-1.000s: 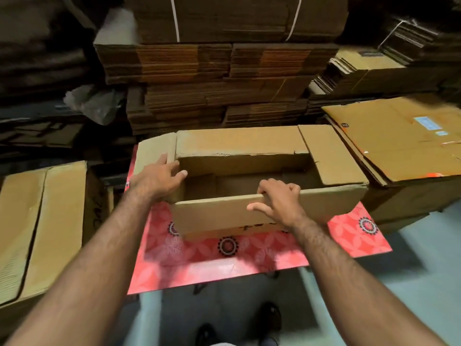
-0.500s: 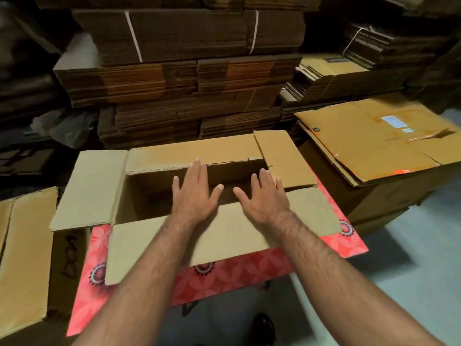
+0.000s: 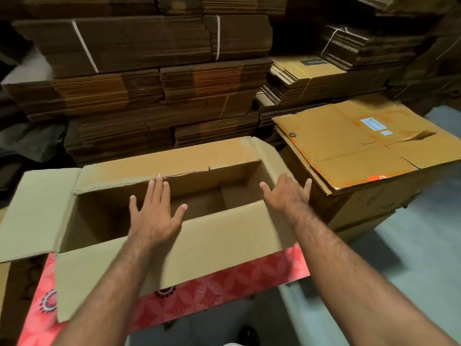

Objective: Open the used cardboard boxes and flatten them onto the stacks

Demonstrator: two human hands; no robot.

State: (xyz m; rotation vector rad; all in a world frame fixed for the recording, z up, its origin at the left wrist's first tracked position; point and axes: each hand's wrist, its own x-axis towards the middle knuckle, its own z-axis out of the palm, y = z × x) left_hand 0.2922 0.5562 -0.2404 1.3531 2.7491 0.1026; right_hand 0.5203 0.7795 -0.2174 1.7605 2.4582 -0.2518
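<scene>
An open brown cardboard box (image 3: 224,236) stands in front of me on a red flowered sheet (image 3: 224,285), all its top flaps folded outward. My left hand (image 3: 154,216) hovers flat over the box's near edge, fingers spread, holding nothing. My right hand (image 3: 287,193) is spread over the box's right end flap, palm down, also holding nothing. A stack of flattened boxes (image 3: 349,146) lies just to the right, with a white label on top.
Tall bundles of flattened cardboard (image 3: 149,78) tied with white straps fill the back. More strapped bundles (image 3: 311,76) sit at the back right. Another cardboard piece (image 3: 3,290) lies at the left edge. Pale floor (image 3: 411,245) shows on the right.
Both hands let go of the box flaps and opened flat. The near and left flaps folded outward. My right hand moved right toward the end flap.
</scene>
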